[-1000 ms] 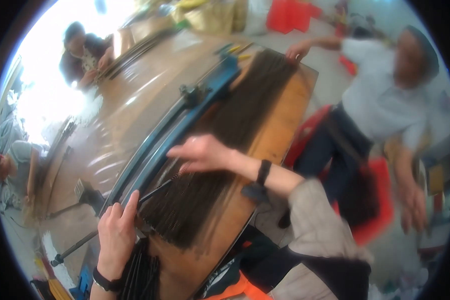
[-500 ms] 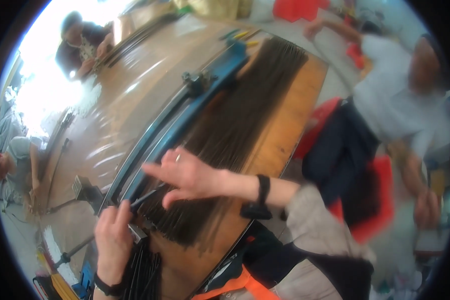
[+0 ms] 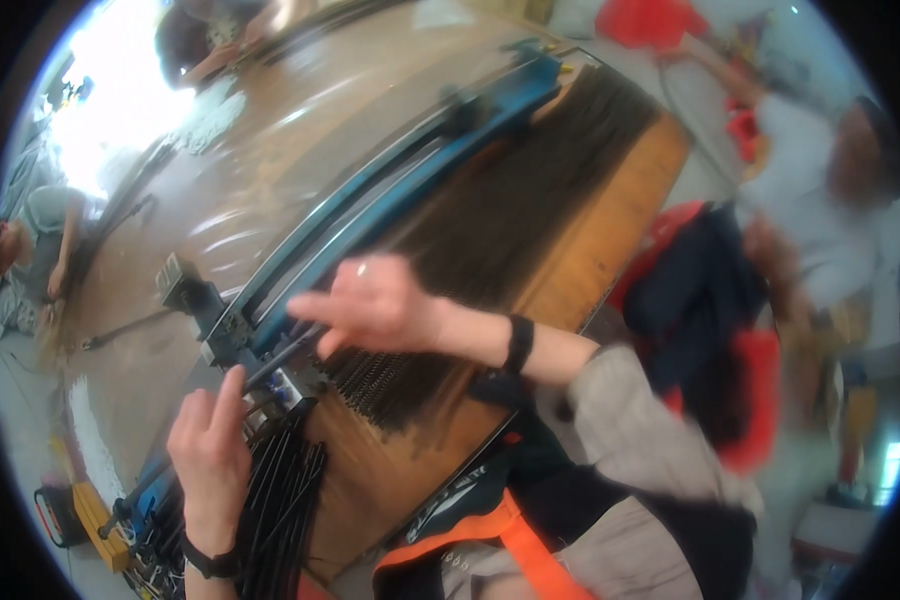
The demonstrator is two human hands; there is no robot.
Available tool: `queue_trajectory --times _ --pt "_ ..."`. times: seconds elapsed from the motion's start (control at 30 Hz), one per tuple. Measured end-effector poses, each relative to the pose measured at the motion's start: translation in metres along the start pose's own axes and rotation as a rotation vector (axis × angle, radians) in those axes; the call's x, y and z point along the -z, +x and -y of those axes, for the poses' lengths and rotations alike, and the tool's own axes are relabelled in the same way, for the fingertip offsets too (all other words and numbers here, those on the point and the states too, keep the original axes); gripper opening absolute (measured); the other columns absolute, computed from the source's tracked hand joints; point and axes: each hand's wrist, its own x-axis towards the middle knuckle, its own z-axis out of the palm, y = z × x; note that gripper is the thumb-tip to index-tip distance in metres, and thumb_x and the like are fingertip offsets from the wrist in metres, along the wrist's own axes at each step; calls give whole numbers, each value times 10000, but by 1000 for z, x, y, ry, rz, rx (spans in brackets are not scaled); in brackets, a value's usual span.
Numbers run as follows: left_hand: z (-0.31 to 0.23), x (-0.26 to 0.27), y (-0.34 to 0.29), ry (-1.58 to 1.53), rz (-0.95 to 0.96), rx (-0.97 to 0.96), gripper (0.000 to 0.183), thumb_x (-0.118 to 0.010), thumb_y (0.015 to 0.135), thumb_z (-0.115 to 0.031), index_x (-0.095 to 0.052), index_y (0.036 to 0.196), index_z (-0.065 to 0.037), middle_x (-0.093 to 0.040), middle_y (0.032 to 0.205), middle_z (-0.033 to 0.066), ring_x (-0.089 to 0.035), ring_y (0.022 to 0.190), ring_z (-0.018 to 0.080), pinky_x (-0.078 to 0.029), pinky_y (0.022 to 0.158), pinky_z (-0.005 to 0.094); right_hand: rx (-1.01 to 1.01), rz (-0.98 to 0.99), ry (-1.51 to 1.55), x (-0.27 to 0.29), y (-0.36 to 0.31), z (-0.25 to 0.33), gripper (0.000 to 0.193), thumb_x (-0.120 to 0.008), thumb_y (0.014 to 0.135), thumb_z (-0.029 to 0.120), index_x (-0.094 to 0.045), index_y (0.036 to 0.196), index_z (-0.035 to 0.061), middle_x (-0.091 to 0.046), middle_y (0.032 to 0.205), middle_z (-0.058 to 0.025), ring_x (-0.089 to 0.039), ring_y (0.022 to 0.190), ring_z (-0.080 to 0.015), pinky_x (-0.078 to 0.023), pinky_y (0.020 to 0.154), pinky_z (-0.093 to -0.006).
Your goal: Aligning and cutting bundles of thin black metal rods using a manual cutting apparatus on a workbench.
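Note:
A dark slim rod [image 3: 288, 352] slants between my two hands beside the near end of a long blue metal rail fixture [image 3: 345, 225]. My left hand [image 3: 210, 450], with a black band on the wrist, is closed at the rod's lower end, its index finger lifted along it. The rod's upper end runs in under my right hand [image 3: 375, 305], which pinches it between thumb and fingers; the index finger points left. A ring and a black wristwatch show on that arm. A metal clamp block [image 3: 210, 310] sits at the rail's near end.
A wide bundle of dark rods [image 3: 530, 200] lies on the wooden table [image 3: 620, 215], right of the rail. Several black tubes [image 3: 280, 490] lie by my left wrist. A person in a light shirt [image 3: 800, 180] sits at the right; two others work across the table.
The view has shifted, so the rail and table sit further right. The rod is still between my hands, now nearer the clamp block. The person at right has drawn a lowered arm inward.

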Motion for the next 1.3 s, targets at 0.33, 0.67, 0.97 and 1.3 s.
queue_trajectory --times 0.33,0.67,0.97,1.3 --pt "82 62 -73 145 -265 402 247 -557 979 -58 -598 1212 15 -649 1056 223 -636 957 362 -496 841 393 -436 293 284 -57 34 -15 146 -666 903 134 -687 1027 61 -690 881 -99 -661 804 -237 -526 702 -349" --pt "86 79 -168 64 -260 569 271 -569 959 -19 -599 1228 2 -647 995 216 -637 878 355 -502 795 382 168 386 324 -175 109 17 133 -729 849 243 -733 843 110 -698 811 -63 -635 822 -198 -439 841 -389" --pt "96 52 -157 -30 -233 614 282 -608 933 -36 -629 1213 -55 -620 876 183 -615 762 338 -491 691 390 428 375 -67 -173 119 27 68 -696 840 177 -700 824 111 -680 806 -44 -623 792 -248 -367 952 -383" --pt "99 31 -112 -51 -189 509 258 -633 924 -81 -648 1180 -57 -617 840 186 -608 719 350 -483 643 391 -444 541 642 -135 116 23 233 -701 885 294 -718 900 61 -688 833 -120 -643 801 -216 -497 735 -359"
